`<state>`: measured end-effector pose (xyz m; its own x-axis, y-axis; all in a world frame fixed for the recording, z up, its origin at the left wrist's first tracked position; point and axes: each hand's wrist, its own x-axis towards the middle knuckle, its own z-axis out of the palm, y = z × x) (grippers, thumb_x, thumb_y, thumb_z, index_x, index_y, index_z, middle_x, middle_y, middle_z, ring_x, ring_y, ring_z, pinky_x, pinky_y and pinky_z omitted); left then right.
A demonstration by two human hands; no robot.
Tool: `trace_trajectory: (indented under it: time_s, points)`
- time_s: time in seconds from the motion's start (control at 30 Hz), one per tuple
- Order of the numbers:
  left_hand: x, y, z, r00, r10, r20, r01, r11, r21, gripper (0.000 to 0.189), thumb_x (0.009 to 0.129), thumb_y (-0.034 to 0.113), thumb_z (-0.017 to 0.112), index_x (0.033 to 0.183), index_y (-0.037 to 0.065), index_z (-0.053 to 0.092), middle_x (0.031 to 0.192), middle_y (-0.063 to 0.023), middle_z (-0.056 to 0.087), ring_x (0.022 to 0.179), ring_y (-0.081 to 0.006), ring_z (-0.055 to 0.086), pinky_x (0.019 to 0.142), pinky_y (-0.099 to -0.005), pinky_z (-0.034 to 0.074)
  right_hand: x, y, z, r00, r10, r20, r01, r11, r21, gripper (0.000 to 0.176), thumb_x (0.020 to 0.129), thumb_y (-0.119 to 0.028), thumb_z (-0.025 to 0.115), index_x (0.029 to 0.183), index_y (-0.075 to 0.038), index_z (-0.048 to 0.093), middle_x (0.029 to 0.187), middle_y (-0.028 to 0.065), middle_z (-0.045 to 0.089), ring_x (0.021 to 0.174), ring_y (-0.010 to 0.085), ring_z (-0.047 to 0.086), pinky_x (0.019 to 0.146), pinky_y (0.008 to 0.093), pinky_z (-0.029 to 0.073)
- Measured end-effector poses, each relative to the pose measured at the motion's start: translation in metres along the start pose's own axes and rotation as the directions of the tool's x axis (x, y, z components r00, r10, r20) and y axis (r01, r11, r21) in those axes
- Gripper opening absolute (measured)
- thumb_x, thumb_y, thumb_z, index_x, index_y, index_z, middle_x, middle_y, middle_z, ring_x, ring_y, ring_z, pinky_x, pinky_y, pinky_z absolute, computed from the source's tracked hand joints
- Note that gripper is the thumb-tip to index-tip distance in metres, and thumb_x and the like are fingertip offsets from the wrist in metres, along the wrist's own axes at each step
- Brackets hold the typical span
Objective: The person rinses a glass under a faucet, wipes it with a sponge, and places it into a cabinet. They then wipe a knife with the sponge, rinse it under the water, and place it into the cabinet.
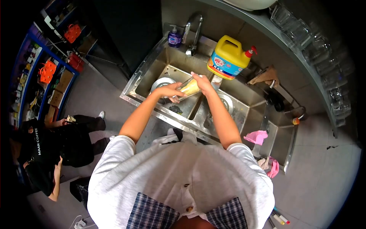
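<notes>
Gripping a glass [187, 88] over the sink [173, 57], your left hand [169, 91] closed round its base, your right hand [202, 82] curled over its mouth, something yellow inside.

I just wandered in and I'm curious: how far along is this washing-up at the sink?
Midway, it seems. Glasses stand in rows on the shelf, possibly finished. In hand: the left hand holds a glass over the sink while the right hand works a yellow sponge in it. A round dish in the left basin looks still to wash.
</notes>
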<state>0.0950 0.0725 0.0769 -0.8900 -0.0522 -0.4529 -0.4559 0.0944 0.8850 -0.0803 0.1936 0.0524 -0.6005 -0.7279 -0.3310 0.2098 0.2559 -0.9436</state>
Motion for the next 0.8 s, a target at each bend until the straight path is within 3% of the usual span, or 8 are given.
trace_trajectory:
  time_s: [0.07,0.2,0.27,0.53,0.6,0.67,0.7,0.8]
  points:
    - [-0.002,0.003,-0.006,0.992,-0.057,0.111,0.067,0.994,-0.09,0.073,0.076,0.027,0.075,0.133,0.005,0.035,0.086,-0.0075,0.059,0.074,-0.0156,0.061,0.056,-0.0281,0.052,0.0,-0.002,0.003,0.998,0.011,0.062,-0.012,1.0,0.019,0.043,0.086,-0.037,0.063,0.094,0.005,0.061,0.084,0.0104,0.064,0.073,0.017,0.061,0.066,0.0287,0.049]
    - [0.013,-0.028,-0.014,0.976,0.151,-0.155,-0.13,0.982,0.138,0.067,0.07,0.025,0.08,0.123,0.002,0.046,0.085,-0.0048,0.06,0.072,-0.0125,0.058,0.057,-0.0249,0.048,-0.005,-0.005,-0.01,0.955,0.047,0.293,-0.093,0.985,0.145,0.037,0.09,-0.034,0.057,0.102,0.001,0.062,0.091,0.0084,0.065,0.08,0.0169,0.063,0.072,0.0278,0.05]
    - [0.006,-0.023,-0.012,0.977,0.157,-0.146,-0.141,0.984,0.112,0.071,0.066,0.023,0.082,0.125,0.002,0.047,0.088,-0.0067,0.06,0.071,-0.0119,0.057,0.057,-0.0253,0.047,-0.017,-0.016,-0.012,0.926,0.06,0.373,-0.111,0.987,0.117,0.036,0.091,-0.033,0.055,0.104,0.0,0.062,0.094,0.0073,0.066,0.083,0.0168,0.063,0.075,0.0279,0.05]
    - [-0.01,-0.017,-0.02,0.966,0.109,-0.232,-0.081,0.988,0.129,0.084,0.062,0.032,0.083,0.131,0.003,0.045,0.088,-0.0053,0.056,0.069,-0.0126,0.056,0.055,-0.0243,0.047,-0.01,-0.017,-0.019,0.945,-0.026,0.326,0.128,0.947,-0.294,0.027,0.09,-0.034,0.056,0.097,-0.009,0.064,0.087,-0.0027,0.062,0.077,0.0084,0.056,0.063,0.0232,0.043]
    - [-0.017,-0.004,-0.027,0.986,0.095,-0.138,-0.077,0.988,0.136,0.087,0.059,0.033,0.085,0.13,0.001,0.046,0.094,-0.0066,0.057,0.075,-0.0145,0.056,0.065,-0.0266,0.049,0.011,0.006,-0.023,0.938,-0.016,0.346,0.088,0.977,-0.192,0.023,0.088,-0.031,0.06,0.099,-0.01,0.063,0.087,-0.0056,0.061,0.075,0.0073,0.053,0.059,0.0234,0.04]
    - [-0.002,-0.023,-0.034,0.915,0.359,-0.183,-0.273,0.886,0.375,0.09,0.057,0.031,0.085,0.131,-0.002,0.044,0.111,-0.0162,0.06,0.093,-0.0215,0.06,0.081,-0.0327,0.049,-0.021,-0.027,-0.008,0.92,0.096,0.381,-0.099,0.995,-0.01,0.024,0.086,-0.026,0.064,0.103,-0.01,0.062,0.089,-0.0053,0.061,0.079,0.0076,0.054,0.061,0.022,0.041]
    - [-0.004,-0.019,-0.032,0.92,0.329,-0.214,-0.248,0.91,0.332,0.088,0.056,0.031,0.085,0.129,-0.001,0.048,0.114,-0.0166,0.06,0.108,-0.0254,0.056,0.094,-0.0337,0.042,-0.027,-0.037,-0.008,0.899,0.091,0.429,-0.095,0.995,-0.012,0.028,0.084,-0.021,0.067,0.108,-0.008,0.061,0.094,-0.0016,0.063,0.088,0.0107,0.058,0.071,0.0236,0.046]
    - [-0.005,-0.018,-0.026,0.861,0.444,-0.25,-0.278,0.82,0.5,0.087,0.054,0.032,0.084,0.127,0.001,0.049,0.119,-0.0158,0.058,0.108,-0.0249,0.058,0.091,-0.0355,0.045,-0.01,-0.011,-0.013,0.84,0.046,0.54,-0.098,0.993,0.068,0.027,0.084,-0.014,0.065,0.107,0.0,0.061,0.101,0.0056,0.065,0.092,0.0145,0.061,0.08,0.0281,0.049]
